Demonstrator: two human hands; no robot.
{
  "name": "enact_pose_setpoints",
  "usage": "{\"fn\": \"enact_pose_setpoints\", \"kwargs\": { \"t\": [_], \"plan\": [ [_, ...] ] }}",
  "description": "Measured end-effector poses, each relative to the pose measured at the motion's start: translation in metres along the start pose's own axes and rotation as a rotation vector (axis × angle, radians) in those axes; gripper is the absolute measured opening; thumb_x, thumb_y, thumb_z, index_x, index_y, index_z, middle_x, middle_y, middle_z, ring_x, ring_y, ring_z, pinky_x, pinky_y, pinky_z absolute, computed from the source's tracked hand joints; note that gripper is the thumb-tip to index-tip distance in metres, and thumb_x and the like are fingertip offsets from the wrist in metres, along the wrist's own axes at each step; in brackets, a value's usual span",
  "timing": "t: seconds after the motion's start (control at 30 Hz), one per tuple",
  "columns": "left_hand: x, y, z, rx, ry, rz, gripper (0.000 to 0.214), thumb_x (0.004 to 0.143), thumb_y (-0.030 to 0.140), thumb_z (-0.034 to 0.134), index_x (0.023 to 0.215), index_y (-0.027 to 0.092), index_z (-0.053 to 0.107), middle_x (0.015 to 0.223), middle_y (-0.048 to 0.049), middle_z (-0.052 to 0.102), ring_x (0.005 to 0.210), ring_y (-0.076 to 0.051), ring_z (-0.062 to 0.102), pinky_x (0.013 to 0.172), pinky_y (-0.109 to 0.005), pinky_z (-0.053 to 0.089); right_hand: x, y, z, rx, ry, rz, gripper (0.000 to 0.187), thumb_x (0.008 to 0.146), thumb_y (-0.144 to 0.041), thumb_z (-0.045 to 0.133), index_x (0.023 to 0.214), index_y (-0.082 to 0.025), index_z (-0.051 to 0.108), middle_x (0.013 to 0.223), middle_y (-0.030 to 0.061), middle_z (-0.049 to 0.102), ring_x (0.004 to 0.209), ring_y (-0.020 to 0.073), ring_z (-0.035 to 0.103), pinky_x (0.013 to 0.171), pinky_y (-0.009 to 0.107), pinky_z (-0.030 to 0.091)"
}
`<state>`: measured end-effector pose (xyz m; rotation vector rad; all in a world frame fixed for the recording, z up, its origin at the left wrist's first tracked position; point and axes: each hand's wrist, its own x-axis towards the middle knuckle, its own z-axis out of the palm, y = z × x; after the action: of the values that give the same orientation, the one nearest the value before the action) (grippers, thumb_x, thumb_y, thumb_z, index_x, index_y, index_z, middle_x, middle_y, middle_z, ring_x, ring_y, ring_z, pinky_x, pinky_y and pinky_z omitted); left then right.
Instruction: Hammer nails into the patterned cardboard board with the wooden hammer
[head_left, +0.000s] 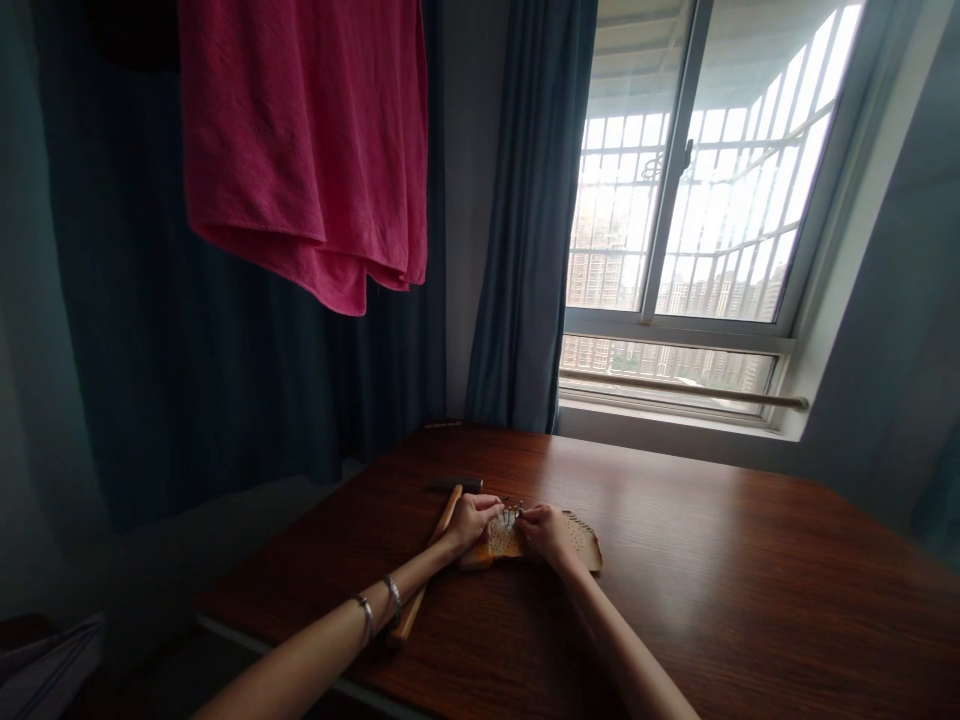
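Note:
On the table, both hands meet over a tan, flat piece (587,545) dotted with small holes, with a row of dark marks along its far right edge. Several thin nails (510,516) stand upright near its middle. My left hand (474,520) is closed in a pinch at their left side; a thin dark bit shows by its fingertips, too small to name. From the right, my right hand (550,532) pinches at the rightmost nail. Beneath the left hand, a yellowish-brown end (477,562) of the piece shows. A hammer (405,622) with a wooden handle lies to the left, partly behind the left forearm.
The brown wooden table (720,580) spreads widely to the right. A pink towel (300,150) hangs at upper left before dark blue curtains (517,220). A barred window (667,330) is behind the table. Striped cloth (52,665) shows at lower left.

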<state>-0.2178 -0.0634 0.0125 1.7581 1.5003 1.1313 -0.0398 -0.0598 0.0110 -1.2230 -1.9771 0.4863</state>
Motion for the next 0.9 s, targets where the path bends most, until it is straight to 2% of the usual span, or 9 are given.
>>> {"fn": "enact_pose_setpoints", "kwargs": {
  "t": [0.17, 0.23, 0.37, 0.53, 0.8, 0.9],
  "plan": [
    [0.020, 0.006, -0.016, -0.025, 0.075, 0.016, 0.043, 0.074, 0.049, 0.049, 0.084, 0.011, 0.066, 0.054, -0.0020, 0.060, 0.046, -0.012, 0.052, 0.046, -0.022, 0.038, -0.001, 0.000, 0.002, 0.010, 0.016, -0.005, 0.026, 0.073, -0.031, 0.055, 0.049, -0.025, 0.064, 0.059, -0.0003, 0.063, 0.060, 0.0157, 0.056, 0.056, 0.023, 0.039],
    [0.028, 0.010, -0.025, 0.060, 0.071, 0.027, 0.040, 0.074, 0.045, 0.050, 0.083, 0.010, 0.068, 0.054, -0.0032, 0.061, 0.049, -0.013, 0.054, 0.048, -0.022, 0.038, -0.001, 0.001, 0.002, 0.017, 0.019, -0.009, 0.026, 0.073, -0.031, 0.055, 0.050, -0.024, 0.065, 0.060, 0.0000, 0.063, 0.058, 0.0153, 0.056, 0.056, 0.023, 0.039],
    [0.039, 0.017, -0.035, 0.355, -0.010, 0.032, 0.025, 0.068, 0.033, 0.056, 0.072, 0.012, 0.070, 0.069, -0.0057, 0.068, 0.069, -0.018, 0.060, 0.059, -0.023, 0.041, -0.001, 0.002, 0.003, 0.022, 0.031, -0.022, 0.028, 0.074, -0.031, 0.052, 0.050, -0.023, 0.063, 0.058, -0.0004, 0.061, 0.056, 0.0138, 0.054, 0.055, 0.022, 0.038],
    [0.049, 0.014, -0.027, 0.648, -0.007, -0.062, 0.016, 0.064, 0.022, 0.057, 0.072, 0.018, 0.070, 0.082, -0.0079, 0.069, 0.078, -0.022, 0.062, 0.064, -0.026, 0.041, -0.002, 0.006, 0.006, 0.007, 0.061, -0.036, 0.027, 0.073, -0.029, 0.053, 0.048, -0.021, 0.061, 0.057, -0.0008, 0.058, 0.056, 0.0131, 0.051, 0.054, 0.021, 0.036],
    [0.059, 0.002, -0.011, 0.757, -0.034, -0.173, 0.016, 0.066, 0.019, 0.058, 0.077, 0.018, 0.069, 0.084, -0.0101, 0.069, 0.080, -0.021, 0.063, 0.066, -0.025, 0.045, 0.001, 0.013, 0.015, 0.016, 0.098, -0.034, 0.025, 0.071, -0.024, 0.054, 0.048, -0.020, 0.059, 0.056, -0.0015, 0.057, 0.056, 0.0119, 0.050, 0.055, 0.020, 0.035],
    [0.056, 0.001, -0.010, 0.766, -0.019, -0.147, 0.016, 0.067, 0.019, 0.057, 0.078, 0.019, 0.069, 0.085, -0.0091, 0.069, 0.079, -0.021, 0.063, 0.066, -0.025, 0.046, 0.001, 0.015, 0.016, 0.034, 0.102, -0.031, 0.024, 0.071, -0.025, 0.055, 0.048, -0.020, 0.060, 0.058, -0.0014, 0.058, 0.056, 0.0113, 0.050, 0.055, 0.020, 0.036]
  ]
}}
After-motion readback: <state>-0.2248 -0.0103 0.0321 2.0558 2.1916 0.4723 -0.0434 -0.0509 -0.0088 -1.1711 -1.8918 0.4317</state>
